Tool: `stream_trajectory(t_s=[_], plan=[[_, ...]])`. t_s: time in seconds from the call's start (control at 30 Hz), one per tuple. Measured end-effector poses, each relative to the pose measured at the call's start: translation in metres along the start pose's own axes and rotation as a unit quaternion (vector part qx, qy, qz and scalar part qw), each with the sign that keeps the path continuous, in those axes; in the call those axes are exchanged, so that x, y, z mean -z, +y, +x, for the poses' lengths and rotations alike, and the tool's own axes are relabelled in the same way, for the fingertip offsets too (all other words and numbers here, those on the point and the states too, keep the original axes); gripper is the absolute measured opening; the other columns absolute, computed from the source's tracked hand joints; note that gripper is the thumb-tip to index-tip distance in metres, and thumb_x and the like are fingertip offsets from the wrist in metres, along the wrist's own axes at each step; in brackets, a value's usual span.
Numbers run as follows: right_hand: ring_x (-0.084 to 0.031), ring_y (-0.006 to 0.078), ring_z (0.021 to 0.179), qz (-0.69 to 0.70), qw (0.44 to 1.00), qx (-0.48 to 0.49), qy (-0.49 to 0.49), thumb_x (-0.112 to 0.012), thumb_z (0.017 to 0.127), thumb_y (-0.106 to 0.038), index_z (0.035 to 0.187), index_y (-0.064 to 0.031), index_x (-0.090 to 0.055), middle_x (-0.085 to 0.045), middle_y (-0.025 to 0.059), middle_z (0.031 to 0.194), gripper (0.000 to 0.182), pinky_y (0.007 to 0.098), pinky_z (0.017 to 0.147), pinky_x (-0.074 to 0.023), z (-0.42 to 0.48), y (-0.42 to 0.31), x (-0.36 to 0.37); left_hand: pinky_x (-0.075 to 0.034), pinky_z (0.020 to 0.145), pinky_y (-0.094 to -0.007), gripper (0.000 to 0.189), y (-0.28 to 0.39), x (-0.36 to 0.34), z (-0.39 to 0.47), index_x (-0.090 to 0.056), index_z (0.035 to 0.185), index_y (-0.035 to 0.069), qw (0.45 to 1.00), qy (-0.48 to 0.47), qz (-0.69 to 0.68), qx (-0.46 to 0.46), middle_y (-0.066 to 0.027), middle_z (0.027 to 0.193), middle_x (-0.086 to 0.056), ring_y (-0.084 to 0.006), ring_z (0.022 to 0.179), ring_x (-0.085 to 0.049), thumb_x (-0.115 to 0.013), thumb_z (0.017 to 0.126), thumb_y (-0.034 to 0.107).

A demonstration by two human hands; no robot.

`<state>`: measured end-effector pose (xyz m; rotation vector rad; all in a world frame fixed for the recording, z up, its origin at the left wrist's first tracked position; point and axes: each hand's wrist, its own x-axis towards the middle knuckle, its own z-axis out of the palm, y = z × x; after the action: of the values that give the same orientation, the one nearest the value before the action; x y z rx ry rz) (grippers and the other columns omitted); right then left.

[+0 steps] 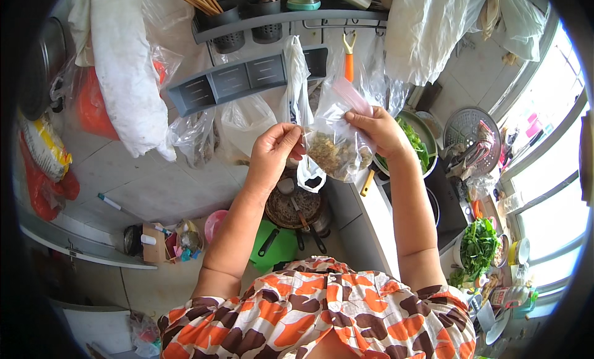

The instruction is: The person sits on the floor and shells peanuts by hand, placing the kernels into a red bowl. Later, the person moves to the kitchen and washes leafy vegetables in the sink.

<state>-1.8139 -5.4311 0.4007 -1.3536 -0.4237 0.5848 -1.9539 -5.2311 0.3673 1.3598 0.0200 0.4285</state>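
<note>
A clear plastic zip bag (345, 141) with a pink strip along its top hangs in front of me. Dry brown, crumbly pieces (325, 148) lie in its lower part. My right hand (378, 129) grips the bag by its upper right side, thumb across the front. The thumb and fingers of my left hand (277, 145) are pinched together right beside the bag's left edge; whether they hold that edge or some small bit is unclear. Just behind the hands, a white plastic carrier bag (297, 80) hangs down from the rack.
A grey wall rack (287, 21) carries chopstick holders and hooks, with an orange-handled peeler (349, 64) hanging. To the right, leafy greens fill a pan (434, 145) on the black stove (445, 210). Below stand a dark pan (297, 206) and a green lid-like item (267, 261).
</note>
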Motion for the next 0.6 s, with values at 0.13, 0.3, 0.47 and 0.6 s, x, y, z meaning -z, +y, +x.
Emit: stream_trajectory(t_s=[0.13,0.3,0.47,0.6], plan=[[-0.069,0.0163,0.075,0.085,0.996,-0.02,-0.011,-0.073,0.085,-0.016,0.103,0.0031,-0.066,-0.07,0.0104,0.088,0.027,0.0298,0.07,-0.0568,-0.007,0.003,0.008,-0.05,0.068,-0.0204,0.015,0.003,-0.001,-0.003,-0.068,0.104,0.004,0.999,-0.028,-0.03,-0.03,-0.0005,0.086,-0.067,-0.007,0.075,-0.062,-0.066,0.092,0.013],[-0.069,0.0186,0.079,0.137,0.99,-0.019,-0.02,-0.072,0.085,-0.014,0.106,0.0036,-0.065,-0.07,0.0122,0.091,0.028,0.032,0.072,-0.0569,-0.013,0.017,0.015,-0.051,0.073,-0.022,0.017,0.006,-0.008,-0.004,-0.068,0.102,0.003,0.998,-0.045,-0.011,-0.03,-0.0014,0.09,-0.068,-0.0081,0.08,-0.062,-0.071,0.085,0.004],[-0.069,0.0181,0.081,0.157,0.987,-0.026,-0.014,-0.071,0.086,-0.01,0.109,0.0028,-0.064,-0.069,0.0102,0.093,0.027,0.0315,0.075,-0.0571,-0.02,0.024,0.024,-0.05,0.071,-0.0219,0.014,-0.007,-0.011,-0.002,-0.066,0.097,0.001,0.996,-0.046,0.056,-0.055,-0.0011,0.09,-0.067,-0.0066,0.079,-0.061,-0.072,0.086,0.007],[-0.061,0.0106,0.065,-0.033,0.998,0.014,0.047,-0.069,0.089,-0.015,0.098,-0.0012,-0.069,-0.067,0.0032,0.077,0.017,0.0258,0.059,-0.049,-0.034,0.017,0.027,-0.048,0.066,-0.0304,0.008,-0.012,-0.017,0.001,-0.057,0.091,0.0,0.948,0.019,0.263,-0.179,-0.0064,0.084,-0.062,-0.0177,0.072,-0.061,-0.064,0.089,0.003]])
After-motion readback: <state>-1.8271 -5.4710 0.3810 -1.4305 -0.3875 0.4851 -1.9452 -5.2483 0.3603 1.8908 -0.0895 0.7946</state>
